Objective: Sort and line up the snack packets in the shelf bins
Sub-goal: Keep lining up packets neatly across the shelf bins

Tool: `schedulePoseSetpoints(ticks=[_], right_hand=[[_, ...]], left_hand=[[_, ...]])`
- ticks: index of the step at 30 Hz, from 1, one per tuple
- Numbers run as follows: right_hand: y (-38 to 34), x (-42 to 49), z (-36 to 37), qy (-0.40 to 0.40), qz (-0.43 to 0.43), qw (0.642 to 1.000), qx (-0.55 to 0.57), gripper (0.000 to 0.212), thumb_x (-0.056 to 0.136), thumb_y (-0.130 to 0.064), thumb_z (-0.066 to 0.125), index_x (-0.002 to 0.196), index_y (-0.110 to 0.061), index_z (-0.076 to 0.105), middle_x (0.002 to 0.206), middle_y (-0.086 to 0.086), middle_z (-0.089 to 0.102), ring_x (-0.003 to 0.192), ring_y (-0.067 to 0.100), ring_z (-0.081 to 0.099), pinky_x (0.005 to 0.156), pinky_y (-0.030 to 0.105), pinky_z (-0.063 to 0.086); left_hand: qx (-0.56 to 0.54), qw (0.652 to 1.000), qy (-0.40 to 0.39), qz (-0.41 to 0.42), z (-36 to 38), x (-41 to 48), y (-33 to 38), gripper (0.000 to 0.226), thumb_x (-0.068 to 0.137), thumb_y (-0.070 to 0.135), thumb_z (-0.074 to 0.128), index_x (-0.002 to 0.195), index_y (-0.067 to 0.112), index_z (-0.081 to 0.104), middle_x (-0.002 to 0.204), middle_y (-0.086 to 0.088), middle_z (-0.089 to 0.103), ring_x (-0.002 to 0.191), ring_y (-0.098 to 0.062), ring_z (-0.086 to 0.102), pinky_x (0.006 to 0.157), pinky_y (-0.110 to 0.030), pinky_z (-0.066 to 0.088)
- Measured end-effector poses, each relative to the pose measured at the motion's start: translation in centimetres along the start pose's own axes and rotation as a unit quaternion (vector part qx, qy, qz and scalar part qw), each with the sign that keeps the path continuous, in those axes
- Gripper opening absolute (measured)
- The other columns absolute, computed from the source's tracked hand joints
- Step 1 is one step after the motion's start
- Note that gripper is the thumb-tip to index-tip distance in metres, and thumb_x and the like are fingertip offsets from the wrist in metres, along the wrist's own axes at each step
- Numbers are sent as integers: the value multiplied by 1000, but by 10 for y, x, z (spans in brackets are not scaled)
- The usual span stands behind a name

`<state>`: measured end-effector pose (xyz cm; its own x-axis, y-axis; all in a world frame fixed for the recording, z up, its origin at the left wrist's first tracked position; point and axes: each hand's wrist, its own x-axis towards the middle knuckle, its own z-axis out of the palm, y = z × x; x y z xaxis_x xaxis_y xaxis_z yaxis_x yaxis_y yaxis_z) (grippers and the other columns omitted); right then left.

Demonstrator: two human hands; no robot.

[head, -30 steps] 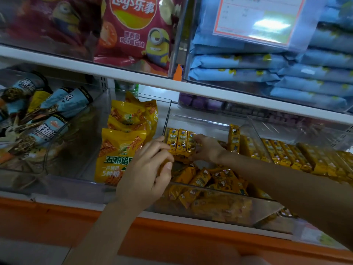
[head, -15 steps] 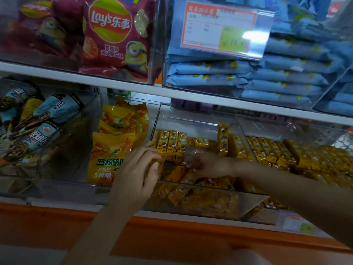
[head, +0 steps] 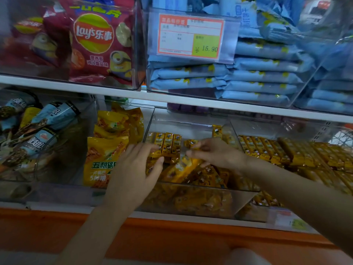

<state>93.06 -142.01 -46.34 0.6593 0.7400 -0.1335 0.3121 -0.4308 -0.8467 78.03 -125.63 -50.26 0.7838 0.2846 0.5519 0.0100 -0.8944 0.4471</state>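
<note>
A clear bin (head: 193, 186) on the lower shelf holds small yellow snack packets. Three of them stand upright in a row (head: 168, 144) at the bin's back left. More lie in a loose pile (head: 206, 175) at the front, and one packet (head: 216, 131) stands alone at the back right. My left hand (head: 135, 169) reaches over the front wall, its straight fingers touching the left end of the row. My right hand (head: 215, 153) hovers over the pile and pinches a small yellow packet (head: 190, 144) just right of the row.
Left of this bin stand bigger yellow bags (head: 103, 150), then blue cone packets (head: 38, 131). The right bin holds tidy rows of yellow packets (head: 277, 152). Above are Lay's bags (head: 99, 41), stacked blue packets (head: 248, 77) and a price tag (head: 191, 35). An orange shelf front (head: 172, 236) runs below.
My right hand dipped from the upright row into the loose pile and has come up holding a packet beside the row. My left hand stayed at the row's left end. The view tilted up.
</note>
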Motion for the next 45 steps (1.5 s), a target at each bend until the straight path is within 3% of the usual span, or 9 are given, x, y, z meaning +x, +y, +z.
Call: schedulePoseSetpoints(ticks=[7, 10, 14, 17, 21, 27, 35, 42, 45], right_hand=[[-12, -6, 0, 73, -70, 983, 154, 11, 88, -14, 62, 97, -19, 58, 89, 0, 67, 74, -1, 65, 66, 11, 50], [-18, -4, 4, 67, -120, 976, 170, 15, 87, -9, 61, 98, -18, 56, 85, -2, 67, 75, -2, 65, 68, 11, 49], [-19, 6, 7, 47, -144, 965, 214, 14, 92, -11, 53, 106, -15, 55, 93, 0, 64, 84, 5, 65, 78, 17, 53], [-4, 24, 15, 4, -118, 993, 1, 23, 91, -12, 58, 114, -8, 57, 100, 5, 62, 97, 14, 61, 87, 18, 48], [21, 50, 29, -133, -80, 950, -272, 54, 82, -20, 72, 131, -21, 50, 134, -2, 51, 120, 16, 51, 100, 35, 45], [23, 67, 42, -200, -74, 891, -400, 45, 82, -21, 70, 125, -24, 57, 124, 1, 59, 111, 19, 56, 95, 40, 45], [13, 52, 16, -150, -45, 983, -94, 8, 85, -25, 68, 90, -20, 64, 92, 2, 67, 81, 7, 64, 76, 23, 53], [8, 36, 9, 8, 56, 987, 149, 41, 87, -41, 60, 107, -6, 60, 101, 6, 70, 78, 6, 68, 61, 13, 50], [1, 28, 12, 17, 85, 974, 211, 45, 87, -45, 58, 111, -8, 63, 101, 5, 68, 75, 5, 65, 60, 15, 51]], left_hand=[[-65, 993, -81, -53, 2, 14, 19, 74, 76, 69, 22, 125, 28, 58, 111, 9, 62, 111, -14, 53, 104, -42, 33], [-143, 983, -75, -89, -1, 16, 18, 63, 71, 69, 36, 109, 29, 65, 96, 13, 63, 94, -11, 58, 86, -47, 48], [-230, 964, 0, -135, -8, 13, 19, 25, 83, 52, 60, 95, 31, 58, 88, 9, 61, 78, -2, 58, 62, -23, 51], [-274, 945, 77, -162, -14, 12, 18, 23, 83, 51, 59, 88, 29, 56, 75, 7, 60, 67, -2, 56, 53, -21, 44], [-287, 934, 107, -182, -14, 6, 12, 23, 78, 45, 52, 84, 24, 56, 70, 14, 58, 61, -2, 53, 50, -16, 38], [-256, 938, 116, -203, -7, -6, 12, 27, 77, 49, 52, 89, 26, 56, 74, 9, 57, 65, -3, 54, 53, -19, 40], [-204, 954, 110, -192, -6, -1, 14, 19, 84, 48, 57, 87, 30, 52, 77, 11, 55, 77, 1, 52, 58, -7, 36], [-158, 972, 79, -152, -3, 16, 26, 13, 85, 40, 58, 91, 32, 49, 83, 12, 57, 77, -1, 55, 59, -13, 39], [-109, 983, 69, -132, 3, 21, 32, 20, 85, 42, 56, 98, 28, 52, 92, 10, 58, 83, -11, 57, 73, -32, 48]])
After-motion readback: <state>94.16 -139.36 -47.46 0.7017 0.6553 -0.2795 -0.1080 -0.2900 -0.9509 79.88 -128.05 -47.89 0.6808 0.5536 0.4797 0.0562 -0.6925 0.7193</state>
